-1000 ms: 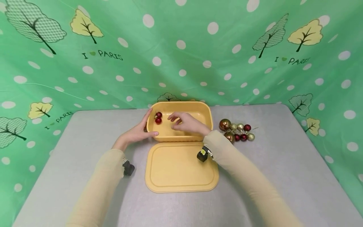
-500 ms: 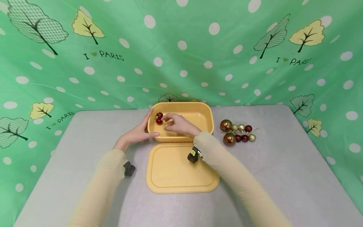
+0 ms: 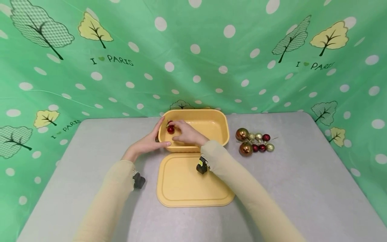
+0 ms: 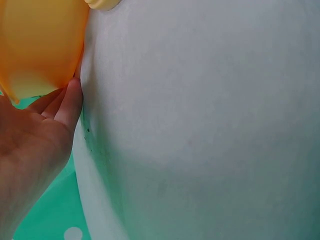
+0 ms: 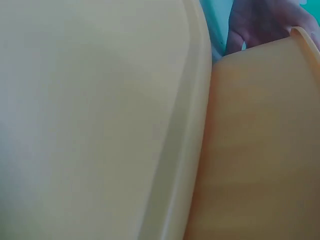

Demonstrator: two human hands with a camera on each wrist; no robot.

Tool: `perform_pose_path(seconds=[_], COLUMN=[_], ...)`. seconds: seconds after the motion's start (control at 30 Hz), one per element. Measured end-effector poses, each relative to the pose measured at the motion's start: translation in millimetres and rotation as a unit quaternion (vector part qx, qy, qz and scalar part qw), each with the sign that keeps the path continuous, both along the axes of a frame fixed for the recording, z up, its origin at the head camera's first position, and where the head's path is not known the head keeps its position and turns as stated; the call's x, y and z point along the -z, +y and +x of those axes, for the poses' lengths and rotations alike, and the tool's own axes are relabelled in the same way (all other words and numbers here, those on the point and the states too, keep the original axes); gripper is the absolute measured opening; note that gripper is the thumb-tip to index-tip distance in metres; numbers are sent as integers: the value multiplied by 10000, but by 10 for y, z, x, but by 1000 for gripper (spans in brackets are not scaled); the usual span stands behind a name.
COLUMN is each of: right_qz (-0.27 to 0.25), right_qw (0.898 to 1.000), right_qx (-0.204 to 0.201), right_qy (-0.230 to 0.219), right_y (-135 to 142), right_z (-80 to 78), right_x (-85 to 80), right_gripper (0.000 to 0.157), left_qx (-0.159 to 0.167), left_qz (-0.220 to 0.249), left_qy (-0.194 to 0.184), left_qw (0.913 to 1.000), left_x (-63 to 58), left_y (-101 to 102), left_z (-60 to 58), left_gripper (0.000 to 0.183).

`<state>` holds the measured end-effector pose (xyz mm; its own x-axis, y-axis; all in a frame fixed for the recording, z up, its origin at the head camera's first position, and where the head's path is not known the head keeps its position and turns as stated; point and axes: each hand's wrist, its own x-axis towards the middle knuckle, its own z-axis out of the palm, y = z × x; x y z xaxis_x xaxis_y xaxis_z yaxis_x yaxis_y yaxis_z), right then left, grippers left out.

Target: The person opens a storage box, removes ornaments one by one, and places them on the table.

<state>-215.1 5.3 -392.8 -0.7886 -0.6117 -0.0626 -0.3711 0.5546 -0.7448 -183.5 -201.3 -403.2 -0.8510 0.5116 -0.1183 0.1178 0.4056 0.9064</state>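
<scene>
The yellow plastic box (image 3: pixel 208 148) stands at the back of the table in the head view. My left hand (image 3: pixel 148 143) holds its left end, fingers along the outer wall and thumb at the front rim; the left wrist view shows those fingers (image 4: pixel 70 102) against the wall. Inside, near that end, lie small dark red Christmas baubles (image 3: pixel 171 129), partly covered by my right hand (image 3: pixel 188 133). The right index finger reaches over the baubles while the thumb stays apart, lower down. In the right wrist view the right hand is not visible.
The yellow lid (image 3: pixel 195 185) lies flat directly in front of the box, its edge beside the box wall (image 5: pixel 255 145). To the right sits a cluster of large copper baubles (image 3: pixel 246 149) and small gold and red baubles (image 3: pixel 262 148). A green patterned cloth (image 3: pixel 196 60) hangs behind.
My right hand has moved left inside the box, from its middle to the red baubles, its fingertips now overlapping them. The left hand keeps its place on the box.
</scene>
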Motion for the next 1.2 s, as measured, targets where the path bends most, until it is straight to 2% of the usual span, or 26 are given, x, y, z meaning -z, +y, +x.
perform_pose_path(seconds=[0.2, 0.33, 0.5, 0.63, 0.9, 1.2], right_qz=[192, 158, -177, -242, -378, -773], right_qw=[9997, 9994, 9995, 9994, 9986, 9966], right_qx=[-121, -245, -268, -154, 75, 212], right_qy=[45, 208, -39, -178, -366, -167], right_y=[-5, -3, -12, -19, -18, 98], right_z=[4, 4, 5, 9, 31, 104], right_x=[14, 20, 46, 63, 39, -58], right_gripper=[65, 53, 35, 28, 23, 22], left_qx=[-34, -32, -18, -18, -17, -32], left_qz=[-52, -57, -3, 24, 13, 38], left_qy=[-18, 0, 36, 67, 126, 61], left_qw=[10000, 10000, 10000, 10000, 9999, 10000], left_x=[-12, -18, -8, 2, -12, 18], left_y=[5, 16, 16, 14, 1, -2], left_z=[9, 10, 3, -2, 4, -6], left_gripper=[107, 107, 106, 106, 107, 107])
